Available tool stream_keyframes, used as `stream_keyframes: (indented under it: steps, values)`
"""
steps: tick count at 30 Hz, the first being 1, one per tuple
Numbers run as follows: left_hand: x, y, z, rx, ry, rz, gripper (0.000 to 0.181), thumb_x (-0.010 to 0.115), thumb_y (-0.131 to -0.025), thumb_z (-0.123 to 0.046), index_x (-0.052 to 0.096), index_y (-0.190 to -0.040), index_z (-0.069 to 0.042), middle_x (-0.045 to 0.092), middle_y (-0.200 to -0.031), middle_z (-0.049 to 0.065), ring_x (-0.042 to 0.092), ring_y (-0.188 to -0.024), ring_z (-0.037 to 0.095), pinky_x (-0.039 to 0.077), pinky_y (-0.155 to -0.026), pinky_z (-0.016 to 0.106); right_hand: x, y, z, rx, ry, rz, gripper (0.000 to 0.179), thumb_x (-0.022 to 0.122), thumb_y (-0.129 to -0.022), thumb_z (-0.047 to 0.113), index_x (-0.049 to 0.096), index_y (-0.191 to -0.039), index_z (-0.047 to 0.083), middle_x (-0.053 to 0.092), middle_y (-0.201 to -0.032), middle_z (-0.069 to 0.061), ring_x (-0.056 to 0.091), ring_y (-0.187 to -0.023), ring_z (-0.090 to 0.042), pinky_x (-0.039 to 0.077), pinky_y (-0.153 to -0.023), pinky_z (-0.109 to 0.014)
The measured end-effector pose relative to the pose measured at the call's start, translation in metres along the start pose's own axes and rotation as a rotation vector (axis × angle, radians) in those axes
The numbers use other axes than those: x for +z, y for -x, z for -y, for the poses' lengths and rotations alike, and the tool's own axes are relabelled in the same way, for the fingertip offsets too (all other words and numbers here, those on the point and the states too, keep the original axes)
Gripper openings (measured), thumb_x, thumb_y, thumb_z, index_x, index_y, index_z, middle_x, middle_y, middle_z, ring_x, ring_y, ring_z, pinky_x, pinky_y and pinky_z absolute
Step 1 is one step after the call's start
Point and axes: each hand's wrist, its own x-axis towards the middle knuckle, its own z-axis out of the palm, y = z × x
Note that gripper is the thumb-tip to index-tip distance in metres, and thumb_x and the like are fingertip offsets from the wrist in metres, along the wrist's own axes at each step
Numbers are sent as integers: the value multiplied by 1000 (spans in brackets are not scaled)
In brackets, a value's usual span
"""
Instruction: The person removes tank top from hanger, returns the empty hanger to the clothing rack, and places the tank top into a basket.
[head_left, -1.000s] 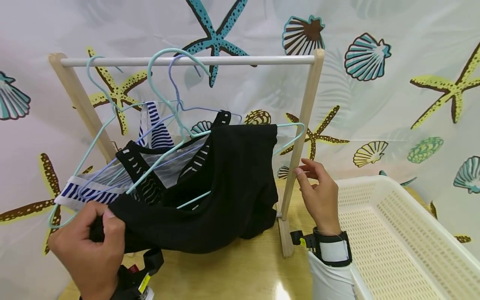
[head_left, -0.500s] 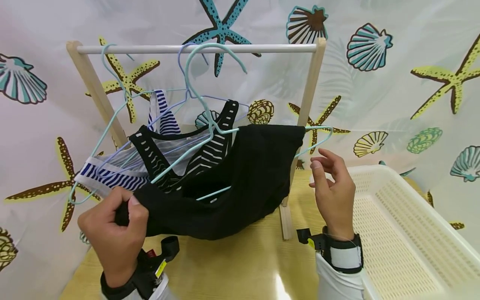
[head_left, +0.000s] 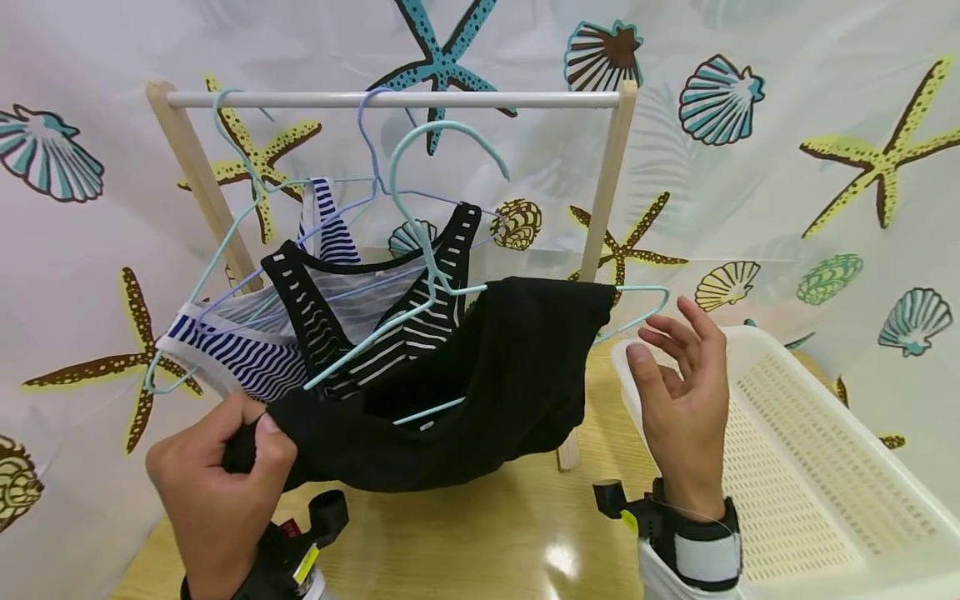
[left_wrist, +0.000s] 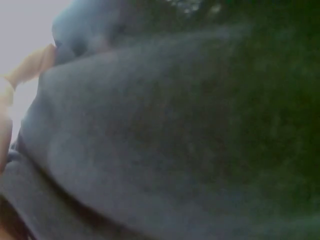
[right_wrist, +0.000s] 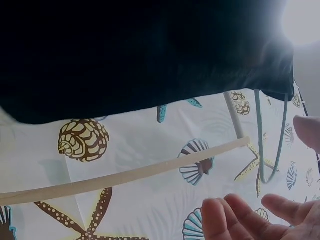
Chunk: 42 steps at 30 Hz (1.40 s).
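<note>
A black garment (head_left: 540,358), its kind not clear, hangs over the right arm of a mint hanger (head_left: 450,283). The hanger's hook is free in front of the rail. My left hand (head_left: 217,483) pinches the garment's left edge and holds it out to the side; black cloth (left_wrist: 150,125) fills most of the left wrist view. Beside the hanger's bare right end, my right hand (head_left: 690,400) is spread with nothing in it. In the right wrist view its fingers (right_wrist: 240,220) are apart from the hanger's loop (right_wrist: 270,175).
A wooden rack with a white rail (head_left: 495,100) stands behind. On it hang a black striped top (head_left: 405,342) on a lilac hanger (head_left: 375,167) and a blue-striped garment (head_left: 232,350) on another mint hanger. A white basket (head_left: 795,467) sits at the right on the wooden table (head_left: 450,542).
The mint hanger with the black garment has moved right, and its hook now sits lower than the rail. My right hand has left the rack's upright and shifted right. The left keeps its pinch.
</note>
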Motion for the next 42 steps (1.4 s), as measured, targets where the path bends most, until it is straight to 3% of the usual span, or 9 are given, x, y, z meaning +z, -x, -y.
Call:
stream_keyframes:
  steps: [5, 8, 12, 17, 25, 34, 38, 42]
  values:
    - [-9, 3, -1, 15, -16, 76, 16, 54, -74, 0, 54, -60, -8, 35, -51, -7, 29, -42, 0, 18, -37, 17, 2, 3, 3, -44, -6, 36, 61, 63, -89, 3, 40, -144, 16, 53, -129, -13, 51, -116, -27, 44, -86, -23]
    - [-13, 5, -2, 22, -9, 114, 18, 54, -74, 2, 53, -60, -10, 36, -51, -7, 30, -42, 0, 19, -37, 16, 1, 5, 6, -101, -76, 47, 59, 60, -88, -1, 42, -143, 9, 51, -131, -17, 49, -116, -30, 43, -85, -25]
    - [-17, 5, -3, 28, -13, 133, 18, 53, -73, 2, 53, -60, -11, 40, -53, -6, 33, -45, 0, 20, -37, 17, -3, 9, 13, -163, -189, 55, 49, 55, -88, -7, 46, -136, -5, 50, -129, -24, 50, -116, -33, 44, -86, -24]
    - [-21, 4, -6, 72, -4, 128, 15, 52, -69, 2, 51, -59, -10, 39, -53, -5, 32, -47, 0, 18, -40, 17, -8, 15, 29, -203, -265, 20, 39, 48, -90, -10, 50, -129, -13, 54, -124, -27, 55, -110, -33, 48, -80, -26]
    - [-19, -1, -9, 42, 16, 146, 15, 52, -71, 2, 51, -60, -8, 34, -52, -5, 30, -46, 2, 16, -39, 18, -10, 16, 45, -218, -231, -8, 36, 50, -89, -8, 54, -124, -15, 56, -120, -26, 57, -104, -31, 49, -75, -26]
    - [-13, -4, -5, 72, 15, 235, 15, 57, -77, 2, 59, -69, -11, 47, -58, -5, 37, -48, 1, 24, -41, 16, -14, 17, 48, -259, -255, -27, 28, 54, -86, -12, 58, -112, -21, 58, -116, -27, 50, -109, -33, 49, -75, -23]
    - [-9, -5, -5, 66, 7, 314, 14, 59, -81, 1, 66, -78, -10, 60, -68, -4, 49, -54, 3, 35, -45, 17, -21, 23, 52, -236, -246, -27, 26, 56, -84, -15, 57, -109, -23, 60, -113, -26, 59, -92, -25, 49, -74, -21]
    - [-6, -4, -4, 71, -22, 391, 16, 64, -82, 1, 72, -90, -10, 70, -85, -3, 61, -70, 8, 46, -66, 14, -29, 27, 50, -215, -194, -17, 25, 58, -82, -18, 58, -107, -24, 64, -103, -20, 62, -74, -17, 48, -73, -19]
